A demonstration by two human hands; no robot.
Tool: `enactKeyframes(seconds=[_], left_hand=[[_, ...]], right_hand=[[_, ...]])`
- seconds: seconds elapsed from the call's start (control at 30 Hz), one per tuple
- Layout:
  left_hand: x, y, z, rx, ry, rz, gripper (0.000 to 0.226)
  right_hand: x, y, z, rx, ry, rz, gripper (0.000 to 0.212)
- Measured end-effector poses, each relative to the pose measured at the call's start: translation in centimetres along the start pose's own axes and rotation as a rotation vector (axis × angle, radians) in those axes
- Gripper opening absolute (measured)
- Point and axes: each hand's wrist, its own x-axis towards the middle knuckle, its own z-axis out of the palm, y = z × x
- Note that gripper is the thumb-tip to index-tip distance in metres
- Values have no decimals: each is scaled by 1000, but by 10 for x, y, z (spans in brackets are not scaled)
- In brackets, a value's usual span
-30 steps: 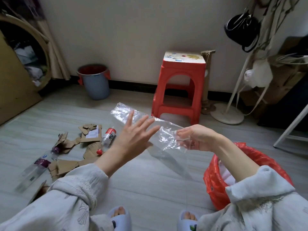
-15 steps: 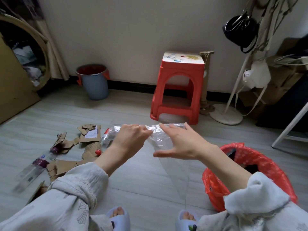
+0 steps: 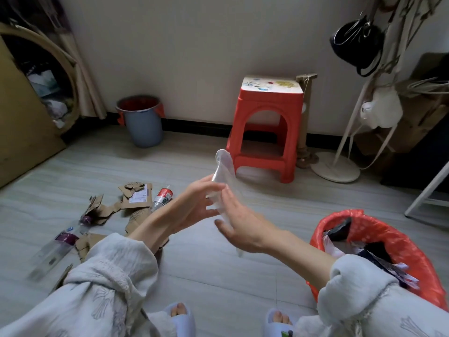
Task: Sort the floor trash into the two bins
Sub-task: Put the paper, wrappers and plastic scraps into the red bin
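A clear plastic film [image 3: 224, 166] stands up between my two hands, folded narrow. My left hand [image 3: 194, 205] and my right hand [image 3: 240, 224] press it between them with straight fingers, in front of me above the floor. A bin lined with a red bag [image 3: 340, 220] holds trash at my lower right. A grey-blue bin [image 3: 143, 127] stands by the back wall. On the floor to the left lie torn cardboard pieces [image 3: 136, 198], a red-labelled bottle [image 3: 163, 196] and a purple-labelled bottle [image 3: 60, 244].
A red plastic stool [image 3: 267, 122] stands against the wall behind my hands. A stand with a round white base [image 3: 335, 169] and hanging bags is at the right. A white frame leg [image 3: 427, 190] slants at far right. A cardboard panel [image 3: 21, 122] leans at left.
The film was spread wide between my hands. Now my hands have come together and the film is folded up narrow between them, its end pointing upward.
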Motion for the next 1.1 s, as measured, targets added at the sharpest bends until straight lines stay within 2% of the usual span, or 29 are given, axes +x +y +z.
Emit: enactKeyframes(seconds=[0.07,0.13,0.17,0.23,0.33,0.5,0.67,0.73,0.8,0.87,0.93,1.03,1.1], left_hand=[[2,-4,-2,81,110,31,33],[6,-8,-5,202,301,39,17],[7,-9,-9,261,377,36,14],[6,-12,-17,368,431,37,19],[2,-16,-25,492,349,8,17],[-5,-10,-16,468,194,29,16],[-15,-3,-17,421,174,79,17],[-15,-4,-15,390,161,93,20],[-13,-4,-11,384,171,118,19],[-9,-3,-8,443,246,185,16],[-4,-4,-6,652,397,319,11],[0,-7,-9,1167,568,699,23],[-1,-4,-10,1428,532,929,29]], right_hand=[[-2,-4,-2,-22,-68,-41,85],[-2,-1,-6,-95,-111,-60,84],[-1,2,-9,-134,-98,-62,79],[3,10,-14,-175,22,-67,72],[7,20,-21,-192,182,-74,85],[1,18,-24,-142,14,-66,103],[-5,11,-23,60,-55,-28,112],[-2,11,-17,15,-21,-40,111],[1,13,-15,-54,100,-81,99],[7,16,-17,-141,293,-133,76],[14,19,-18,-201,448,-169,54],[17,24,-20,-270,592,-198,34],[15,28,-24,-355,717,-245,32]])
